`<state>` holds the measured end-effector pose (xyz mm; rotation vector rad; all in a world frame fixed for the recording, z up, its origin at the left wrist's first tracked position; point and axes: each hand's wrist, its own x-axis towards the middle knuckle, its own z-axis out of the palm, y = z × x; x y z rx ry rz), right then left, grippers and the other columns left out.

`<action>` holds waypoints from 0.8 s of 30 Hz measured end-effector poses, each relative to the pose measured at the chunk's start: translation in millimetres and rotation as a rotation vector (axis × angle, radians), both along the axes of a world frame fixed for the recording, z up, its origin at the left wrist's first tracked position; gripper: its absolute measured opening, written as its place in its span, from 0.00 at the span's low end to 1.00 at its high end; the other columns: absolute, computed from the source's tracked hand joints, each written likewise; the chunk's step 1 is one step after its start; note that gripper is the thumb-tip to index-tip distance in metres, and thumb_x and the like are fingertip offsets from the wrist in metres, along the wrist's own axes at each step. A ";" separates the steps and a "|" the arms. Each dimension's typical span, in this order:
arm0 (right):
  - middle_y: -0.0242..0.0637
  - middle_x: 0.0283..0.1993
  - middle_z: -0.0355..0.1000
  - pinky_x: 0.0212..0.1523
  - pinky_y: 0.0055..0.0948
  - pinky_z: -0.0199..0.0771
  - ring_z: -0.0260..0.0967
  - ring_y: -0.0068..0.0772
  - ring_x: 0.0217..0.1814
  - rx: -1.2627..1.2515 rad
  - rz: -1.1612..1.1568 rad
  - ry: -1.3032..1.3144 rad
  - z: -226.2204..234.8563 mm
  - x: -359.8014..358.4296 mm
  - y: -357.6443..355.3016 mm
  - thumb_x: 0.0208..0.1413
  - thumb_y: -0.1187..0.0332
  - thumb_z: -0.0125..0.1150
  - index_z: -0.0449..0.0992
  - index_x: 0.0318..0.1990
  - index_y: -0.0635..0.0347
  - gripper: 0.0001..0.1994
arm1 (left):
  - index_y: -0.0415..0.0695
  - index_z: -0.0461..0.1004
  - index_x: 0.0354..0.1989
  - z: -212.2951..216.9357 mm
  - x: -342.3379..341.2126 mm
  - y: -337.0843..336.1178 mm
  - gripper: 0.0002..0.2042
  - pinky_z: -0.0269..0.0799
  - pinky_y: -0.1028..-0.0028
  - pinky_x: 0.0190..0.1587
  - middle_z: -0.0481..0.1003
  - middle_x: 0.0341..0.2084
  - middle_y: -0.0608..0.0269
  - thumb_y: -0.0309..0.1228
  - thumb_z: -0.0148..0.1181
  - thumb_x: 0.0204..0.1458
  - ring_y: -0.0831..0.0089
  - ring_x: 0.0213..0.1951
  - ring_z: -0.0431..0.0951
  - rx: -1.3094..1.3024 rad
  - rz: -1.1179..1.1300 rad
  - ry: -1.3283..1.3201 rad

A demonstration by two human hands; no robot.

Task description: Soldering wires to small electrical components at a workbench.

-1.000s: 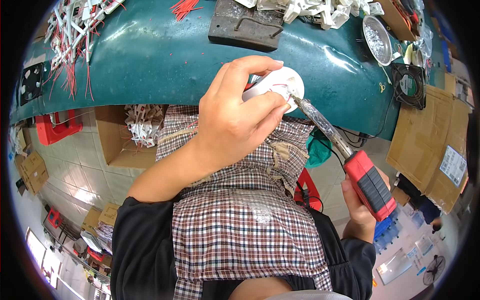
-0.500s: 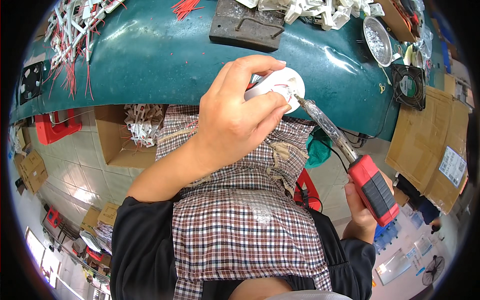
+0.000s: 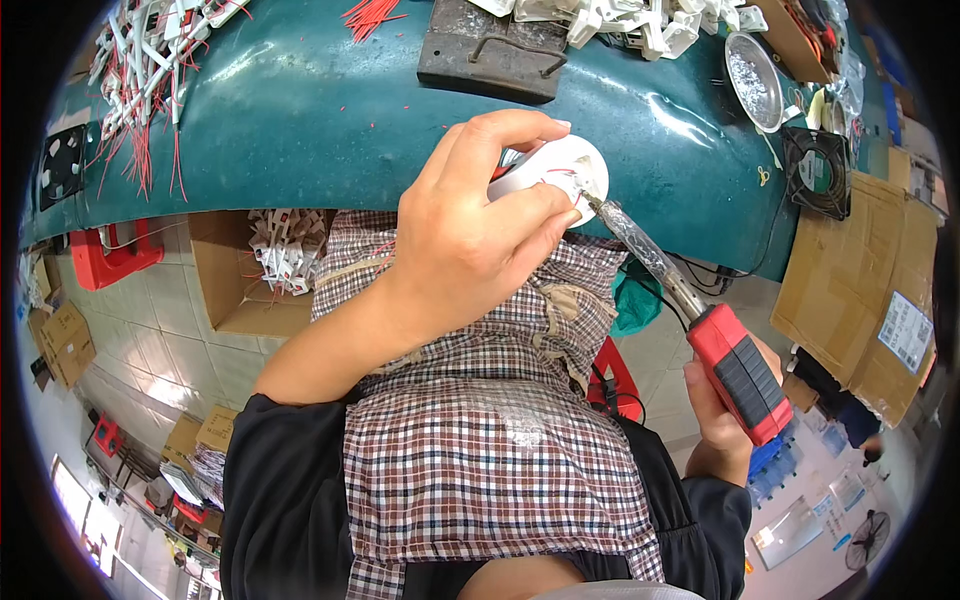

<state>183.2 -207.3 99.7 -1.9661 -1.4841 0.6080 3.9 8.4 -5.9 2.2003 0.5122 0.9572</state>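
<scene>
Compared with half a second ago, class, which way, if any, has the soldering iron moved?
Yes: the soldering iron moved slightly left, farther from the right-hand black fan.

White round part (image 3: 562, 158): left side covered by left grip (image 3: 468, 225). Right grip (image 3: 718, 412): largely hidden behind soldering iron (image 3: 738, 375). Tip contact: too small to tell. Dark metal block (image 3: 490, 62), white plastic pieces (image 3: 655, 30): cut off at far edge.
</scene>
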 end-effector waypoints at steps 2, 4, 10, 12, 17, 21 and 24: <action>0.44 0.25 0.69 0.26 0.30 0.69 0.70 0.43 0.23 -0.036 -0.015 0.001 3.7 -1.2 0.2 0.33 0.81 0.64 0.74 0.31 0.67 0.12 | 0.45 0.82 0.30 0.5 -2.2 -0.1 0.10 0.80 0.71 0.36 0.75 0.49 0.54 0.24 0.76 0.36 0.61 0.45 0.80 0.000 0.010 0.003; 0.43 0.26 0.70 0.26 0.29 0.70 0.70 0.41 0.23 0.002 -0.019 -0.040 8.8 2.8 -8.0 0.37 0.80 0.65 0.74 0.32 0.66 0.11 | 0.45 0.82 0.29 2.4 -1.1 0.9 0.11 0.80 0.71 0.36 0.75 0.49 0.54 0.24 0.76 0.36 0.61 0.45 0.80 -0.004 0.000 -0.007; 0.37 0.33 0.68 0.20 0.18 0.59 0.55 0.16 0.16 0.405 -0.441 0.368 -18.1 -2.5 0.2 0.61 0.78 0.57 0.68 0.49 0.70 0.11 | 0.45 0.82 0.29 2.7 -1.1 -1.8 0.10 0.80 0.72 0.35 0.75 0.49 0.54 0.23 0.75 0.36 0.61 0.45 0.80 -0.001 0.005 0.013; 0.36 0.35 0.69 0.26 0.19 0.68 0.63 0.18 0.22 0.522 -0.550 0.338 -34.1 7.7 29.3 0.60 0.81 0.58 0.67 0.53 0.70 0.14 | 0.44 0.82 0.29 1.7 -1.6 -2.6 0.10 0.80 0.72 0.35 0.74 0.50 0.54 0.22 0.75 0.37 0.60 0.45 0.80 -0.002 0.006 0.009; 0.40 0.46 0.76 0.52 0.30 0.75 0.74 0.28 0.49 0.667 -0.446 0.049 -94.9 60.1 110.5 0.57 0.83 0.62 0.65 0.57 0.66 0.21 | 0.44 0.81 0.29 4.0 -0.7 -1.9 0.10 0.80 0.72 0.34 0.74 0.50 0.54 0.22 0.75 0.38 0.60 0.46 0.80 -0.014 -0.002 0.010; 0.44 0.49 0.74 0.53 0.34 0.73 0.73 0.39 0.52 0.593 -0.314 -0.563 -116.1 94.3 158.9 0.47 0.81 0.71 0.66 0.54 0.63 0.27 | 0.45 0.81 0.29 8.9 0.1 -4.0 0.10 0.78 0.71 0.34 0.74 0.50 0.55 0.22 0.75 0.38 0.60 0.47 0.80 -0.048 0.015 0.047; 0.46 0.49 0.69 0.51 0.40 0.73 0.70 0.53 0.51 0.564 -0.244 -0.606 -131.6 103.0 183.8 0.41 0.80 0.73 0.67 0.54 0.60 0.30 | 0.45 0.80 0.29 9.6 1.7 -4.8 0.10 0.77 0.71 0.34 0.74 0.50 0.56 0.23 0.76 0.38 0.60 0.47 0.80 -0.054 0.026 0.054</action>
